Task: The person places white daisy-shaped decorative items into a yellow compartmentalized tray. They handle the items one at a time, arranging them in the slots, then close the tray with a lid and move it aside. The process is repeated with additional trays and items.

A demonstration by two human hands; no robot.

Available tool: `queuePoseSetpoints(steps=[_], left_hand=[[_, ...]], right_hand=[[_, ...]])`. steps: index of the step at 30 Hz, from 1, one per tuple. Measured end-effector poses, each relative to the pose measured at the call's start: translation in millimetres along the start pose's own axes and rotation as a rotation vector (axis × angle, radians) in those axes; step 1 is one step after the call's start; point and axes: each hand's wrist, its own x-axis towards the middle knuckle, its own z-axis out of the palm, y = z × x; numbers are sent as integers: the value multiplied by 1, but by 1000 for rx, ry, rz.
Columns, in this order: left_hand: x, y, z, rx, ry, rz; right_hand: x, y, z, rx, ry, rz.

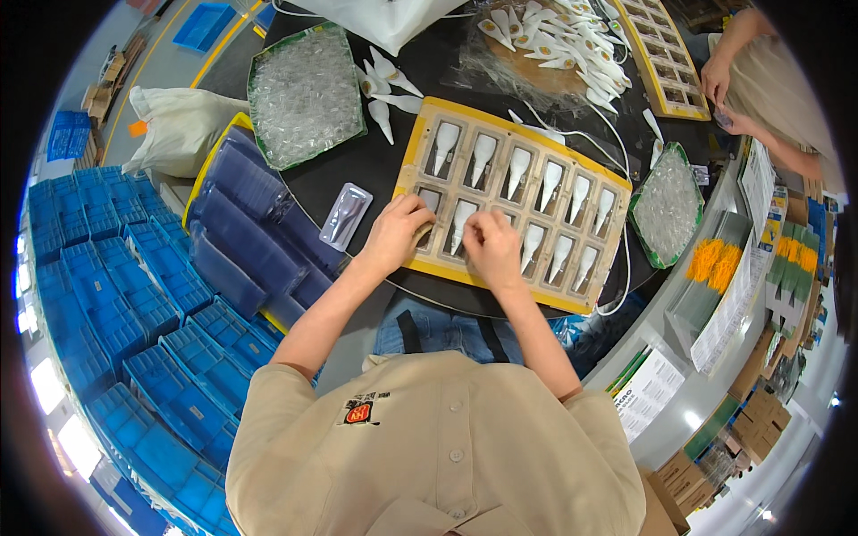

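A yellow-edged tray [410, 158] with two rows of rectangular pockets lies before me on a black round table [308, 175]. White pointed bottles [517, 173] lie in most pockets, tips towards me. My left hand [400, 228] rests at the lower row's leftmost pocket, fingers curled over its edge; whether it holds something is hidden. Over the lower row, beside a bottle [464, 224], is my right hand [493, 242], its fingertips drawn together; what lies between them cannot be seen. One clear plastic blister shell [346, 216] lies on the table left of the tray.
Stacked clear blister shells [248, 228] fill a yellow-rimmed bin at left. Green-edged containers of small clear pieces [305, 94] [668, 206] flank the tray. Loose white bottles [549, 40] are heaped behind it. A white cable [627, 248] runs along its right. A co-worker's hands [720, 94] are at upper right.
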Motion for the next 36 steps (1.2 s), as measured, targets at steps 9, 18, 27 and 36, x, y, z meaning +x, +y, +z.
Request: queuePoseSetpoints(steps=[9,18,27,36], left_hand=[[-1,2,1,-85,73,-10],[-1,22,3,-74,64,-25],[-6,38,27,36,-175,106],[24,76,41,4,-196,288]], right_hand=[[-23,-10,4,-72,-136,-50],[-38,24,-39,-38,69,-53],[-89,104,-165,-129,346,286],[-102,104,-139,-298,245,146]])
